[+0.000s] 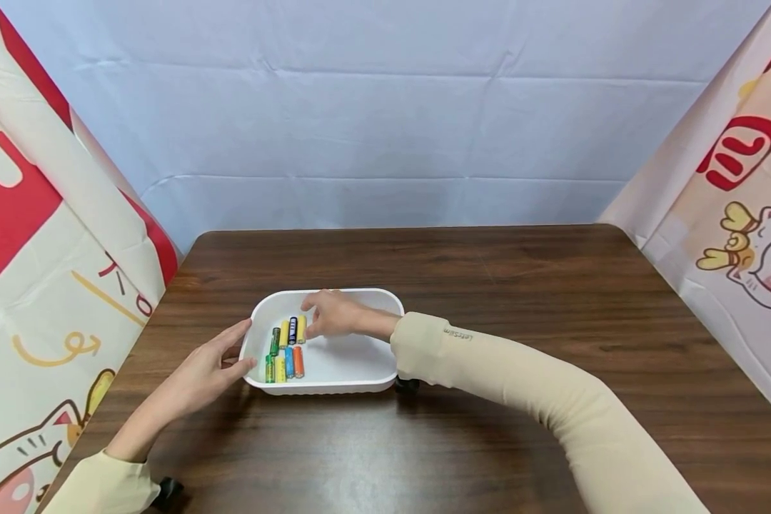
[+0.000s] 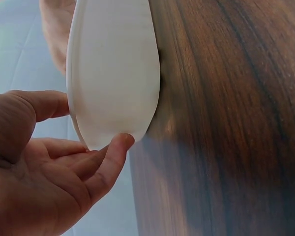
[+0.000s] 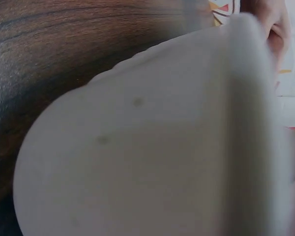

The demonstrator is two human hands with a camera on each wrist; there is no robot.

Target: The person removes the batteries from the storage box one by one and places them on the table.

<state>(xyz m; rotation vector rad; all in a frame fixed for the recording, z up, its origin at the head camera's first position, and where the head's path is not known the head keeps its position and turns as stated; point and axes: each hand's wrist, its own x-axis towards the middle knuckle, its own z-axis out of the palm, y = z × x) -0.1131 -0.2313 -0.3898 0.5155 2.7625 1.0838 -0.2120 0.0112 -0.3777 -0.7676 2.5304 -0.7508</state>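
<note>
A white oval tray (image 1: 350,364) stands on the table with several small batteries in two rows at its left end. The far row has a green battery (image 1: 275,341), a yellow one, a dark blue one (image 1: 292,330) and another yellow battery (image 1: 301,328) at its right. Nearer lie green, yellow, blue (image 1: 289,362) and orange (image 1: 298,362) ones. My left hand (image 1: 208,364) holds the tray's left end, thumb and fingers spread along rim and wall. Reaching inside, my right hand (image 1: 337,314) has thumb and forefinger apart, fingertips close beside the rightmost yellow battery.
The dark wooden table (image 1: 488,442) extends around the tray. A pale cloth (image 1: 385,128) hangs behind it, and printed cloths (image 1: 745,235) hang at both sides. The right sleeve (image 1: 507,364) passes over the tray's right rim.
</note>
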